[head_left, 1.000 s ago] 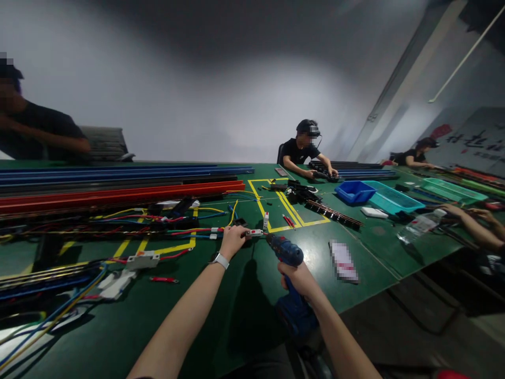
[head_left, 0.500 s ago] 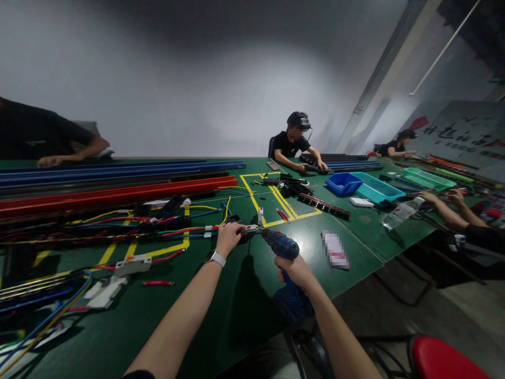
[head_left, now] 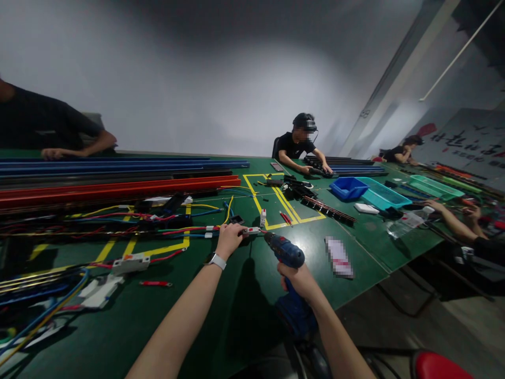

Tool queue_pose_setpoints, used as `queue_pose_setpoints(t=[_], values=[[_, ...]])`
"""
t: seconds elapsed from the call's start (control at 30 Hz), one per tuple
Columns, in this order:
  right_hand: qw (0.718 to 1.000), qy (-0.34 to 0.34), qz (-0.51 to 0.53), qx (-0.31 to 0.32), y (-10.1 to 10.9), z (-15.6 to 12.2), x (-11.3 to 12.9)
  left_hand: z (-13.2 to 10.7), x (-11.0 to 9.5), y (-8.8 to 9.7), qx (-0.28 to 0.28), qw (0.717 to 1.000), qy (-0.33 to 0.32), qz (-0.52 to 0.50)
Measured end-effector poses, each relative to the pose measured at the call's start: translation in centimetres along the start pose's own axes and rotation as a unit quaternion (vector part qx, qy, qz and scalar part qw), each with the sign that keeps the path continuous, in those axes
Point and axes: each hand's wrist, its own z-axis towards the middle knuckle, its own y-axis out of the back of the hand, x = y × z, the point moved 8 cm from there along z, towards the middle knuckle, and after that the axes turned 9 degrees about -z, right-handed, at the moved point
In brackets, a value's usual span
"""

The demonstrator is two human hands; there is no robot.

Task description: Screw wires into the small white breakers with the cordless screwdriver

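My left hand point(head_left: 229, 240), with a pale watch on its wrist, is closed around a small white circuit breaker point(head_left: 251, 230) just above the table. Red, green and yellow wires point(head_left: 189, 230) run from the left toward that hand. In my right hand point(head_left: 299, 277) is a blue cordless drill point(head_left: 287, 250), gripped by its handle. The drill's bit points left and meets, or nearly meets, the breaker's right end; exact contact is too small to tell. A second white breaker point(head_left: 263, 217) stands upright just beyond. Short red cables point(head_left: 285, 218) lie to its right.
Another breaker point(head_left: 131, 262) with a red lead and a loose red cable point(head_left: 155, 283) lie at left. Orange rails point(head_left: 118, 190) stretch behind. A blue bin point(head_left: 349, 188), turquoise basket point(head_left: 382, 193) and plastic bottle point(head_left: 410, 222) stand right. A co-worker point(head_left: 300, 145) sits opposite.
The camera view has shifted slightly, so the surroundings at right appear farther right. My hands keep the breaker and the drill together in nearly the same pose.
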Motion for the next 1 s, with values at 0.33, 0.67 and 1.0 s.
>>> queue_pose_setpoints(t=[0.33, 0.67, 1.0], values=[[1.000, -0.013, 0.001, 0.006, -0.03, 0.05, -0.34, -0.04, -0.05, -0.05, -0.006, 1.000, -0.006, 0.001], [1.000, -0.018, 0.009, 0.024, -0.17, -0.18, 0.16, -0.02, -0.13, -0.14, -0.012, 1.000, -0.017, 0.005], [0.999, -0.018, 0.025, 0.015, 0.00, -0.32, 0.44, 0.06, -0.23, -0.11, -0.008, 1.000, -0.018, 0.004]])
